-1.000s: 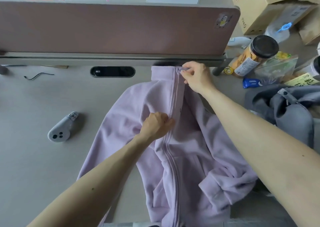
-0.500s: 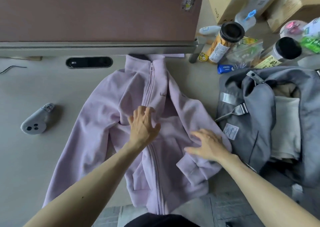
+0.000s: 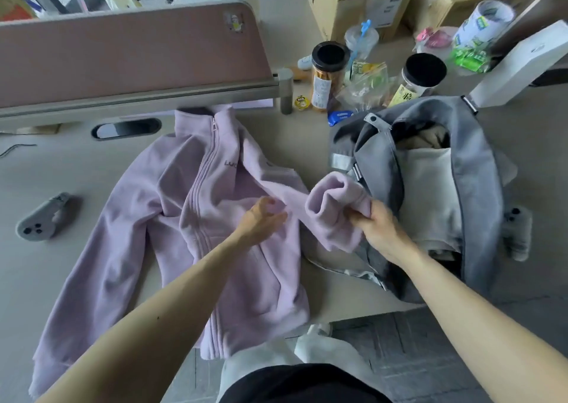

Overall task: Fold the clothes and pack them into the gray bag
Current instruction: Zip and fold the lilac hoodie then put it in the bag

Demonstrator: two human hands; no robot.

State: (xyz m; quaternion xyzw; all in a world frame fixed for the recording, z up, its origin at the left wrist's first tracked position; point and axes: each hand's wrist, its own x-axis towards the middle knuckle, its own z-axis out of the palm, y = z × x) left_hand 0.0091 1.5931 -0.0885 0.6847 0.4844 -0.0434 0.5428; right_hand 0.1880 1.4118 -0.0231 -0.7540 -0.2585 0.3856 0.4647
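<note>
A lilac zip-up fleece jacket (image 3: 172, 218) lies front-up and zipped on the beige desk (image 3: 46, 279), collar toward the partition. My right hand (image 3: 381, 229) grips the cuff of its right sleeve (image 3: 333, 198) and holds it lifted off the desk, beside the bag. My left hand (image 3: 261, 220) rests flat on the jacket's chest, fingers apart, right of the zip. The gray bag (image 3: 473, 163) lies open at the right with a cream folded garment (image 3: 427, 193) inside. The left sleeve stretches toward the desk's near left edge.
A gray controller (image 3: 41, 220) lies left of the jacket, another (image 3: 518, 233) right of the bag. Behind are a brown partition (image 3: 129, 49), two black-lidded jars (image 3: 329, 74), snack packets, cardboard boxes (image 3: 359, 0) and a white box (image 3: 519, 64). The desk's front edge is close below.
My right hand has taken hold of the right sleeve cuff and lifted it up toward the bag. My left hand slid right across the chest. The view tilted up slightly.
</note>
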